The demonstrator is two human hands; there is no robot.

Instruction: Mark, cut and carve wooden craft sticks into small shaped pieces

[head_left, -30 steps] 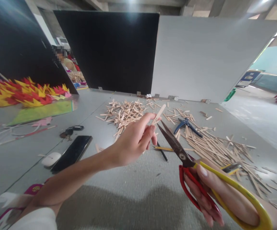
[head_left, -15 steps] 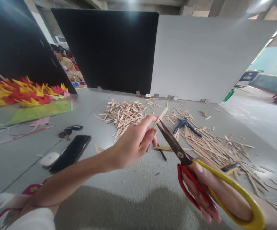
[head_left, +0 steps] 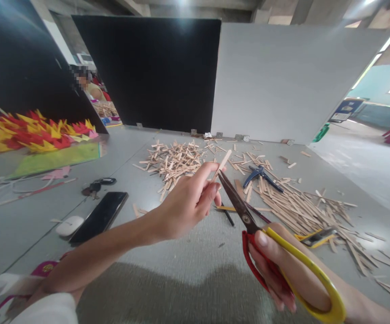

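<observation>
My left hand (head_left: 190,200) pinches a short flat wooden stick (head_left: 224,161) between thumb and fingers, its free end pointing up and to the right. In my right hand (head_left: 276,265) is a pair of scissors (head_left: 238,204) with one red and one yellow handle. Its dark, worn blades look closed or nearly so, and their tips reach the stick close to my left fingertips. Whether the tips touch the wood I cannot tell. Behind my left hand lies a heap of short cut wooden pieces (head_left: 178,159). Longer wooden sticks (head_left: 289,202) are spread out on the right.
Blue pliers (head_left: 259,175) and a yellow utility knife (head_left: 316,237) lie among the sticks. At left are a phone (head_left: 100,216), a white mouse (head_left: 70,226), keys (head_left: 95,186) and red-yellow folded paper (head_left: 36,130). Upright black (head_left: 161,72) and white (head_left: 283,81) panels stand behind; another person sits beyond.
My right hand and the scissors have shifted left and a little, bringing the blade tips nearer my left fingers. The stick in my left hand has tilted slightly and moved left.
</observation>
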